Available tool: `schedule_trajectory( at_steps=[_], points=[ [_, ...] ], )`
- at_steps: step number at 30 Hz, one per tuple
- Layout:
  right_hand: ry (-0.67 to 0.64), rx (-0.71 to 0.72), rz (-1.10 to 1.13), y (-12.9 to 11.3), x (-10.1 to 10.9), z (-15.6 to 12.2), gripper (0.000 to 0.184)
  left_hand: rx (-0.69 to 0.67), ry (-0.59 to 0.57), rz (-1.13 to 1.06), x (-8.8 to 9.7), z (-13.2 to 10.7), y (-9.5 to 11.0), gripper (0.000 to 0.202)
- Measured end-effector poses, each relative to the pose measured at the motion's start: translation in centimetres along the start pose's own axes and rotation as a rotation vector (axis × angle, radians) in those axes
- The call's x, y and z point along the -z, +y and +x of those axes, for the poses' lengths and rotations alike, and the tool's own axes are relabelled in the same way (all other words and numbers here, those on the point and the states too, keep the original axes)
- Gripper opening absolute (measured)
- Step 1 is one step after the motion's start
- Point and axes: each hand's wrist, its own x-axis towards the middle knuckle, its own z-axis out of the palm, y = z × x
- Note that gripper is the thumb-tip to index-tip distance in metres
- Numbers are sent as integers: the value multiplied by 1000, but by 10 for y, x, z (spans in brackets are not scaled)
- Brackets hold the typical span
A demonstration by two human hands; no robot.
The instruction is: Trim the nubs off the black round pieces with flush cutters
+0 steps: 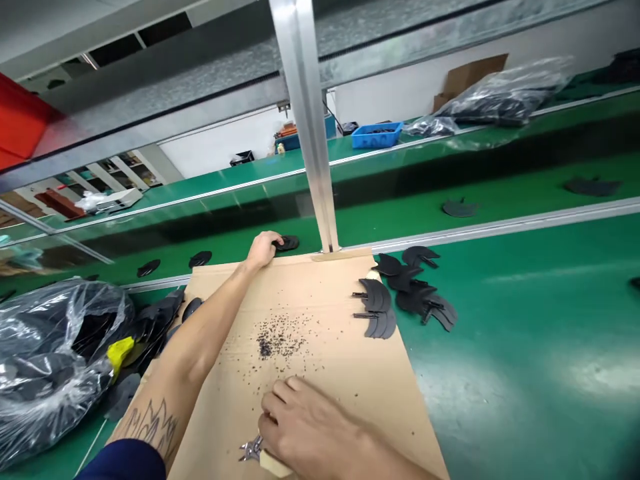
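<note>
My left hand (263, 249) reaches over the far edge of the cardboard sheet (345, 373), its fingers closed on a dark curved plastic part (287, 243) at the green belt. My right hand (300, 423) rests low on the cardboard, curled round a pair of side cutters (253, 448). The cutters' metal jaws point left and a pale yellow handle shows beneath the hand. Small black trimmings (273, 340) lie scattered between my hands. Black fan-shaped parts (377, 308) lie at the cardboard's right edge, and several more (417, 293) are heaped beside them.
A clear plastic bag of dark parts (55, 360) bulges at the left, with a yellow piece (120, 353) beside it. A metal post (307, 120) rises behind the cardboard. More black parts lie along the green belt (390, 217). A blue bin (377, 137) stands on the far ledge.
</note>
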Motion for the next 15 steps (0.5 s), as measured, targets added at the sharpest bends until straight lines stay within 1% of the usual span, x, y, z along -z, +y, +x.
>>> schedule_trajectory(
  at_steps=[3,5,7,10,12,15],
  points=[
    [-12,-29,20,0,6,1,50,-11,-28,89,11,-11,-1,25],
    [-24,-48,73,1,8,2,53,-21,-30,130,20,-27,3,27],
    [-31,-68,152,2,6,2,53,-35,-26,159,29,-52,11,28],
    [-24,-119,243,10,-2,5,53,-66,-7,178,44,-96,18,26],
    [1,-131,249,17,-9,10,56,-61,44,185,54,-126,16,24],
    [10,-69,241,25,-15,18,51,-23,253,37,65,-168,7,19]
  ],
)
